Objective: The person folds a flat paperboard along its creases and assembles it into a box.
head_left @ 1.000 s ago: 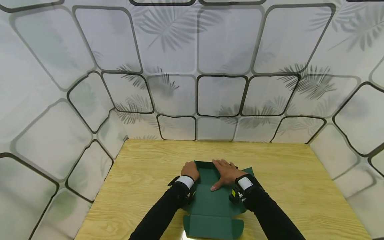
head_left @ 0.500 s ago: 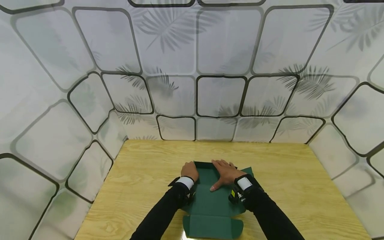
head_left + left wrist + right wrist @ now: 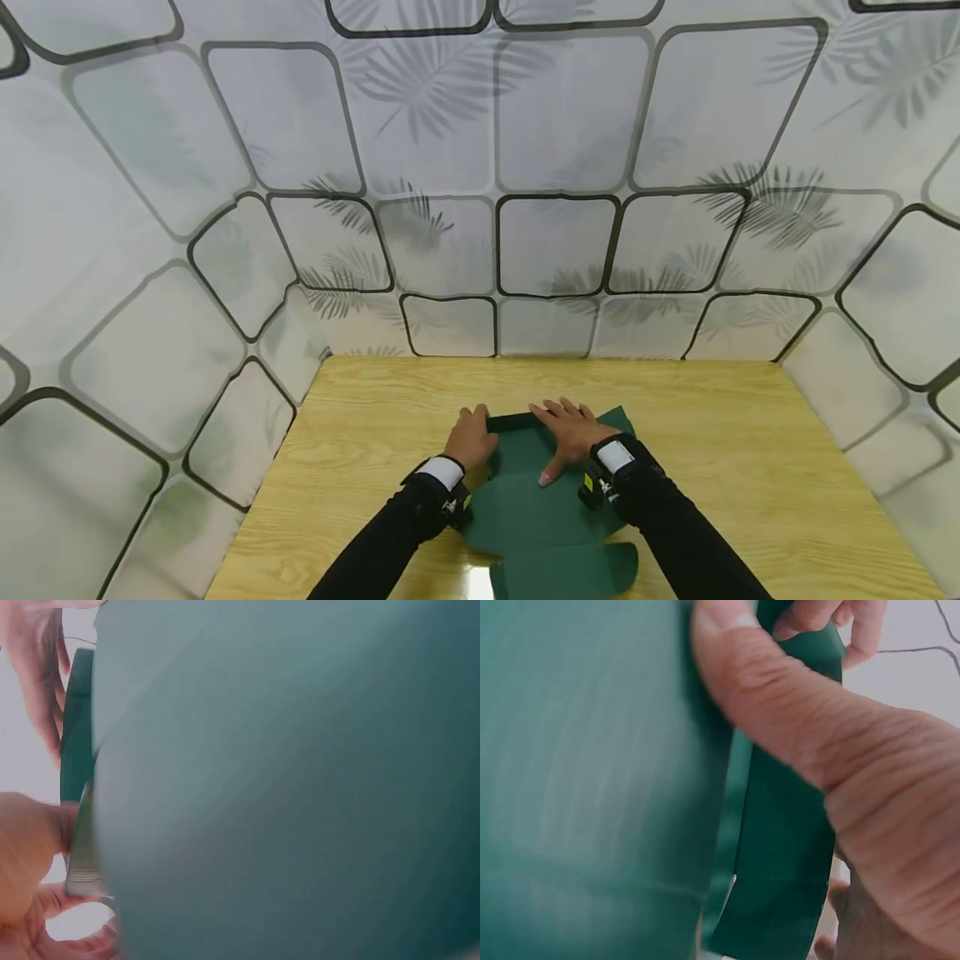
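Note:
A dark green cardboard box [image 3: 540, 508], partly folded out, lies on the table, its narrow far wall [image 3: 513, 422] standing up. My left hand [image 3: 471, 437] is at the box's far left corner; the left wrist view shows its thumb and fingers [image 3: 26, 859] pinching a short flap [image 3: 85, 862]. Spread out, my right hand [image 3: 572, 432] rests on the far right part, its fingers mostly straight toward the far wall. In the right wrist view the right thumb [image 3: 780, 712] lies across a green panel [image 3: 592, 765]. Large panels hide much of the box in both wrist views.
A light wood-grain table [image 3: 390, 400] bears the box. Pale curtain-like sheets with a grid and leaf pattern [image 3: 555, 242] rise behind it and at both sides. The box's end flap [image 3: 566, 571] reaches the near side.
The left hand has shifted slightly and turned, fingers now toward the far side. The box has swung a little, its near end going right. My right hand stays on it, nearly in place.

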The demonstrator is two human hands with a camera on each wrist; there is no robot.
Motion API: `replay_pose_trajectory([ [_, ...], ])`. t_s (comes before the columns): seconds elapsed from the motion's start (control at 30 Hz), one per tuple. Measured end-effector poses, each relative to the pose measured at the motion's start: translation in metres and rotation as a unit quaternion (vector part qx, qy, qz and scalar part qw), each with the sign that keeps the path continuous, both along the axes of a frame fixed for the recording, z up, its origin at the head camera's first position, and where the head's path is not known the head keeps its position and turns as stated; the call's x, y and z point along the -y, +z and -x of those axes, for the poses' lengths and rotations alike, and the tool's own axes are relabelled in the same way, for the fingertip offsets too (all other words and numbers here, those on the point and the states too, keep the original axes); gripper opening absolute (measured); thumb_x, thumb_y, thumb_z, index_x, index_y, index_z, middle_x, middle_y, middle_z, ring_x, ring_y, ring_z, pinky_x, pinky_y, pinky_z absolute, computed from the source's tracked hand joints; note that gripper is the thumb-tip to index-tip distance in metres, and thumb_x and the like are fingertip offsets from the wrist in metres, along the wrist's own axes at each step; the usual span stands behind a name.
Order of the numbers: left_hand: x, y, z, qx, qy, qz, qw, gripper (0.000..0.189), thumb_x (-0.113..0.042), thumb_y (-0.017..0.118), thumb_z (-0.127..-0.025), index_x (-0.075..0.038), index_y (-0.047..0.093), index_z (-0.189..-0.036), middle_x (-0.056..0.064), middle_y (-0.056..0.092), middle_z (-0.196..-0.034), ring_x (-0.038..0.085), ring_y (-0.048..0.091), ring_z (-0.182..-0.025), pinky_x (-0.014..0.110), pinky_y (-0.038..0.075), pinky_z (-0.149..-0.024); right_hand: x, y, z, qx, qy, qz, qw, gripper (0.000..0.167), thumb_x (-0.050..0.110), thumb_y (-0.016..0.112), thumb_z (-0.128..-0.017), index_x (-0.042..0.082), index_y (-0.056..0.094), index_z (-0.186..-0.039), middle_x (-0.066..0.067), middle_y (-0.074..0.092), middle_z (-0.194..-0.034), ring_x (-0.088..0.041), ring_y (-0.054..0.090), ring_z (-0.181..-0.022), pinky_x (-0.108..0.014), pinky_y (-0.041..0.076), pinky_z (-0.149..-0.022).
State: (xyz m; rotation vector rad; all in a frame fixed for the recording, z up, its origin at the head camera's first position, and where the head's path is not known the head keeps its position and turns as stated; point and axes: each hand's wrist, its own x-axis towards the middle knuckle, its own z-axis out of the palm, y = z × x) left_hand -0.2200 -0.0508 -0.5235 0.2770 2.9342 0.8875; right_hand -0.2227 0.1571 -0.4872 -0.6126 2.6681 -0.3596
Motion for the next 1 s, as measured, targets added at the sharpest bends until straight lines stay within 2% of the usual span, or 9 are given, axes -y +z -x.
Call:
replay_pose_trajectory([
  [0.13,0.008,-0.001,-0.011,-0.043,-0.032,0.09,0.9945,0.009,-0.008,0.06,-0.083,0.0,0.059,-0.088,0.016,0.058,-0.078,0.025,0.055,-0.061,0.033,0.041,-0.049,-0.002,0.0,-0.005,-0.038,0.012,0.005,0.9992,0.119,0.05,0.081,-0.055,0.017,0.016,-0.149,-0.015,0.011,-0.154,-0.041,0.006,-0.141,-0.057,0.001,-0.112],
  [0.2,0.011,-0.003,-0.017,-0.026,-0.047,0.124,0.9909,0.011,-0.011,0.061,-0.082,0.0,0.061,-0.085,0.013,0.06,-0.073,0.022,0.056,-0.059,0.032,0.042,-0.048,-0.006,0.0,-0.007,-0.07,0.011,0.013,0.9974,0.119,0.049,0.081,-0.055,0.014,0.016,-0.149,-0.017,0.011,-0.154,-0.042,0.006,-0.14,-0.058,0.0,-0.112],
  [0.27,0.013,-0.005,-0.024,0.02,-0.056,0.133,0.9893,0.02,-0.016,0.062,-0.081,0.001,0.062,-0.092,0.013,0.063,-0.076,0.02,0.057,-0.06,0.031,0.043,-0.051,-0.01,-0.001,-0.008,-0.098,0.001,0.02,0.995,0.118,0.047,0.081,-0.056,0.013,0.016,-0.149,-0.019,0.011,-0.153,-0.042,0.007,-0.14,-0.057,0.0,-0.112],
  [0.43,0.014,-0.01,-0.047,0.14,-0.066,0.066,0.9857,0.058,-0.028,0.065,-0.083,0.009,0.044,-0.124,0.023,0.062,-0.1,0.025,0.062,-0.08,0.035,0.048,-0.065,-0.017,-0.003,-0.006,-0.089,-0.029,0.038,0.9949,0.113,0.045,0.08,-0.061,0.009,0.018,-0.148,-0.022,0.012,-0.152,-0.043,0.007,-0.14,-0.056,0.001,-0.112],
  [0.6,0.011,-0.011,-0.07,0.192,-0.066,-0.034,0.9786,0.083,-0.032,0.066,-0.083,0.012,0.02,-0.137,0.03,0.057,-0.108,0.031,0.063,-0.085,0.038,0.049,-0.066,-0.019,-0.004,-0.006,-0.047,-0.034,0.045,0.9973,0.107,0.047,0.078,-0.063,0.009,0.024,-0.146,-0.022,0.013,-0.152,-0.043,0.008,-0.139,-0.057,0.002,-0.112],
  [0.7,0.009,-0.009,-0.076,0.209,-0.052,-0.055,0.975,0.091,-0.041,0.063,-0.084,0.012,0.014,-0.14,0.032,0.054,-0.115,0.034,0.062,-0.094,0.042,0.05,-0.073,-0.016,-0.003,-0.006,-0.037,-0.034,0.043,0.9978,0.103,0.049,0.078,-0.063,0.011,0.029,-0.145,-0.021,0.014,-0.152,-0.044,0.008,-0.139,-0.058,0.003,-0.111],
  [0.77,0.008,-0.008,-0.072,0.193,-0.031,-0.056,0.9792,0.093,-0.049,0.06,-0.085,0.01,0.014,-0.141,0.032,0.054,-0.118,0.036,0.061,-0.098,0.045,0.049,-0.077,-0.014,-0.002,-0.006,-0.037,-0.034,0.039,0.998,0.099,0.049,0.079,-0.062,0.012,0.034,-0.143,-0.022,0.015,-0.151,-0.044,0.009,-0.139,-0.059,0.004,-0.111],
  [0.9,0.008,-0.014,-0.049,0.095,0.013,-0.065,0.9933,0.08,-0.051,0.054,-0.088,0.001,0.025,-0.142,0.029,0.054,-0.118,0.038,0.06,-0.099,0.048,0.049,-0.076,-0.009,-0.003,-0.008,-0.034,-0.038,0.03,0.9982,0.093,0.047,0.079,-0.061,0.014,0.04,-0.139,-0.021,0.014,-0.152,-0.044,0.008,-0.139,-0.06,0.002,-0.11],
  [1.0,0.012,-0.023,-0.03,0.029,0.022,-0.088,0.9955,0.065,-0.042,0.056,-0.09,-0.005,0.035,-0.139,0.026,0.052,-0.111,0.032,0.058,-0.09,0.043,0.048,-0.068,-0.004,-0.004,-0.01,-0.029,-0.035,0.029,0.9985,0.091,0.047,0.079,-0.062,0.015,0.042,-0.138,-0.02,0.014,-0.152,-0.044,0.007,-0.139,-0.06,0.003,-0.11],
])
